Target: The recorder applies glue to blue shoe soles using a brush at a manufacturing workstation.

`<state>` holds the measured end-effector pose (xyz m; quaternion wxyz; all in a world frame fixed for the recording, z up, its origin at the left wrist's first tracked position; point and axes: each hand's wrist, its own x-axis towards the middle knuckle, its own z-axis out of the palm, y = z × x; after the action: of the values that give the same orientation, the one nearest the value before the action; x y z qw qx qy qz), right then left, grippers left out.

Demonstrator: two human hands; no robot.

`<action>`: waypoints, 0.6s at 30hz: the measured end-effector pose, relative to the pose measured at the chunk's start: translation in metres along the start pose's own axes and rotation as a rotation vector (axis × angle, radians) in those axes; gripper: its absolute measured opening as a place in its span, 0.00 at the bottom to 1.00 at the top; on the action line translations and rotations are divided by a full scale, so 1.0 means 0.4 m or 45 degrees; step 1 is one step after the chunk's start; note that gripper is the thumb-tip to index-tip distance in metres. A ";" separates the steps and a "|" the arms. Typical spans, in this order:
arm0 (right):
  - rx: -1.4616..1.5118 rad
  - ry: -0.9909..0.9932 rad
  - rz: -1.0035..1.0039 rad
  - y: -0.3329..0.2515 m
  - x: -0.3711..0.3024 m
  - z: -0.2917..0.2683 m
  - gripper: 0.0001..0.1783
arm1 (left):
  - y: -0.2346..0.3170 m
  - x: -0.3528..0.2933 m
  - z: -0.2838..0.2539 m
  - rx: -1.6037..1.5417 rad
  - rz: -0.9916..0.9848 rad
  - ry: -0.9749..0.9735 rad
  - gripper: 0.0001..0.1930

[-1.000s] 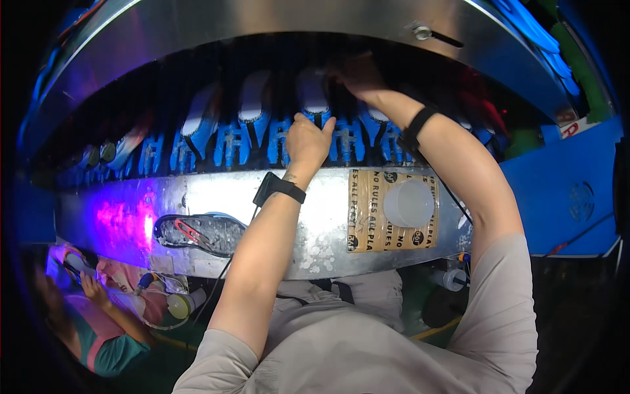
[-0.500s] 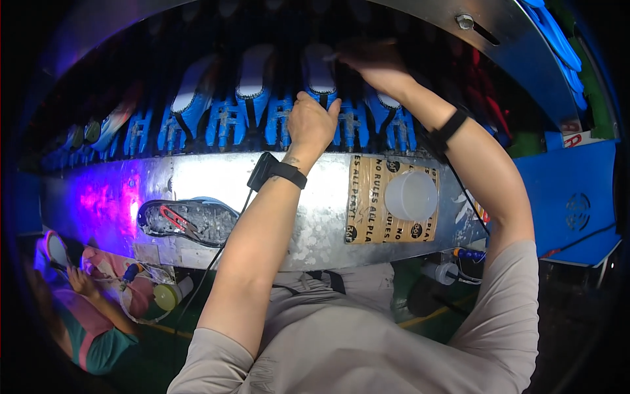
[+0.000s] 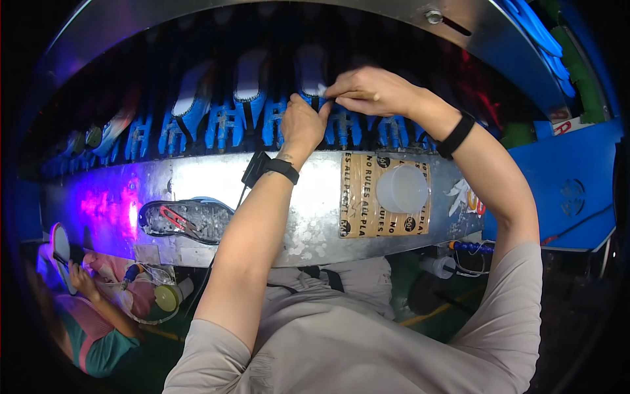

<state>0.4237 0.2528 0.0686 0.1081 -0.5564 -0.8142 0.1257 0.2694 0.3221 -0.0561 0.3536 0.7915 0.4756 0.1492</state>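
Several shoe uppers stand in a row along the blue machine, their pale undersides facing up with stitching around the rim. The near end of one shoe upper (image 3: 312, 69) is gripped by my left hand (image 3: 304, 126), its fingers closed around the blue edge. My right hand (image 3: 374, 90) pinches a thin brush (image 3: 376, 96) with a light handle. Its white tip meets the near right part of that underside, close to my left fingertips. Other shoe uppers (image 3: 248, 82) sit to the left, apart from my hands.
A metal ledge (image 3: 315, 230) runs before me. On it are a black sole (image 3: 180, 220) with a red-handled tool, and printed brown cardboard (image 3: 354, 226) under a translucent tub (image 3: 402, 188). At the lower left, a co-worker's hand (image 3: 82, 281) holds a sole. A blue panel (image 3: 545, 190) stands right.
My right hand has come nearer and left, bringing the brush tip to the near end of the shoe upper. My left hand stays on that end. The whole view has shifted slightly.
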 end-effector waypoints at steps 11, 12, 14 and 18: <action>1.873 0.894 0.424 -0.364 -0.247 0.041 0.19 | 0.013 -0.197 -0.224 -0.709 0.298 -0.140 0.22; 1.955 0.952 0.394 -0.406 -0.264 0.065 0.20 | 0.025 -0.256 -0.258 -0.960 0.297 -0.217 0.19; 2.100 1.044 0.315 -0.482 -0.281 0.113 0.21 | 0.023 -0.359 -0.288 -1.455 0.248 -0.391 0.15; 2.272 1.145 0.170 -0.595 -0.308 0.210 0.23 | 0.006 -0.528 -0.322 -1.830 0.344 -0.581 0.15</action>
<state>0.2320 0.0477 0.0619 0.7766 -0.3120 -0.2726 0.4745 0.0910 0.1940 0.0575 0.8496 0.4294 0.0760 0.2966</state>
